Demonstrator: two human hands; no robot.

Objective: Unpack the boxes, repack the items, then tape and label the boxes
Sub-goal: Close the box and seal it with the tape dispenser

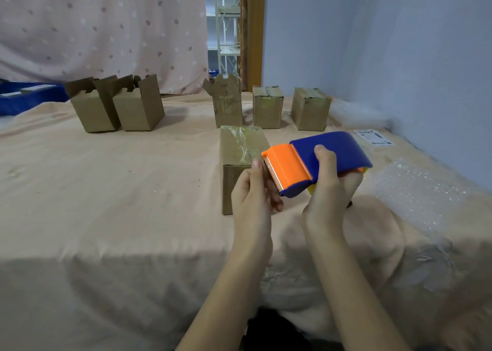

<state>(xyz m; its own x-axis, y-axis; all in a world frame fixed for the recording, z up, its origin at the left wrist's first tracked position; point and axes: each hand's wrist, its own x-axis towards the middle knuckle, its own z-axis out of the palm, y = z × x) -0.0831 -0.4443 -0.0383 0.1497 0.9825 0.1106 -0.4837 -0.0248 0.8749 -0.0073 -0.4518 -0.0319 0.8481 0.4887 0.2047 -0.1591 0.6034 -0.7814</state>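
Observation:
A blue and orange tape dispenser (316, 161) is held up in front of me, its toothed blade pointing left. My right hand (328, 185) grips its blue body from below, thumb on top. My left hand (255, 191) pinches at the blade end with thumb and fingers; I cannot make out the tape itself. Just behind the dispenser a closed cardboard box (239, 151) with clear tape on its top lies on the peach cloth.
Two open boxes (117, 105) stand at the back left. One open box (228, 103) and two shut boxes (267, 107) (310, 109) stand at the back right. A shipping label (374, 137) and bubble wrap (415, 188) lie along the right wall. A blue bin (29, 95) sits far left.

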